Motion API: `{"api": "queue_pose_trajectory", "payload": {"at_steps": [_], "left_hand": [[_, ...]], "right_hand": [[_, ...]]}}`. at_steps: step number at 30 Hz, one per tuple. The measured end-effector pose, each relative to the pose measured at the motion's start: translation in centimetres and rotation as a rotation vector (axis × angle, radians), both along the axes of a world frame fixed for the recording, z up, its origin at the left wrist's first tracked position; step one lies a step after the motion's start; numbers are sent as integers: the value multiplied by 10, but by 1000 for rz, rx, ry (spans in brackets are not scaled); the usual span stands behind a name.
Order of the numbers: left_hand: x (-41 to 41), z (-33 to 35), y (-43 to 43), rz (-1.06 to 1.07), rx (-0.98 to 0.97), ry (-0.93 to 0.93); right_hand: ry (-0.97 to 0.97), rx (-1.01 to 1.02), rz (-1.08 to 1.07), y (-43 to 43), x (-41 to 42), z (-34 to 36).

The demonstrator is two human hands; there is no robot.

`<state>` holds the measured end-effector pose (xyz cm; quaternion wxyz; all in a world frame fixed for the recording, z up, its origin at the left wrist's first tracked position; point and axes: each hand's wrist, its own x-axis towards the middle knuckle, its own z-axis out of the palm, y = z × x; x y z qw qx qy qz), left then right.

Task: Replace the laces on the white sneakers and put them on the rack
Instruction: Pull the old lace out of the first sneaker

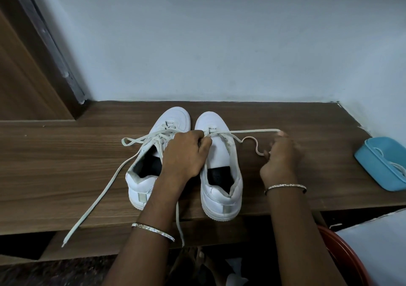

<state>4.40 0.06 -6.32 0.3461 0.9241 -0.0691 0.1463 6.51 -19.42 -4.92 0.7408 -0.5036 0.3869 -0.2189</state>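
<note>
Two white sneakers stand side by side on a wooden shelf top [66, 158], toes toward the wall. The left sneaker [153, 151] has a loosened lace whose long end [96, 200] trails over the front edge. My left hand [184, 154] grips the front of the right sneaker [222, 169] near its lowest eyelets. A lace [246, 132] runs from there out to the right. My right hand [281, 156], blurred, pinches that lace, and the lace's curled end loops beside the thumb.
A blue plastic box [382, 165] with white laces inside sits at the shelf's right end. The pale wall rises just behind the shoes. A wooden door frame [28, 66] stands at the left. A red basin [345, 257] lies low at the right.
</note>
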Motion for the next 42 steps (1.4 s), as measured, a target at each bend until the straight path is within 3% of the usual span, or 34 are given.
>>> {"api": "queue_pose_trajectory", "payload": {"at_steps": [4, 5, 7, 9, 12, 16, 27, 30, 34, 36, 38, 42], "left_hand": [[-2, 1, -1, 9, -15, 9], [-2, 1, -1, 8, -15, 9], [-2, 2, -1, 2, -15, 7], [-1, 2, -1, 0, -17, 5], [0, 1, 0, 4, -21, 2], [1, 1, 0, 3, -11, 5], [0, 1, -1, 2, -9, 0], [0, 1, 0, 0, -12, 11], [-1, 1, 0, 11, -29, 27], [-2, 1, -2, 21, -29, 35], [-2, 1, -4, 47, -25, 43], [-2, 2, -5, 71, -60, 52]], "right_hand": [[35, 48, -56, -7, -1, -2], [43, -55, -41, -6, -2, -3], [56, -485, 66, 0, -6, -5], [-66, -816, 268, 9, -5, -7], [-216, -996, 548, 31, -4, -10], [-182, -1232, 725, 52, -8, -19], [-88, -1248, 718, 62, -16, -10], [-142, -948, 560, 56, -12, -9], [-36, -447, 269, 23, -3, -3], [56, -484, 157, 6, -3, -5], [124, -645, 156, -2, -6, -8], [-6, -906, 476, 13, -6, -16]]}}
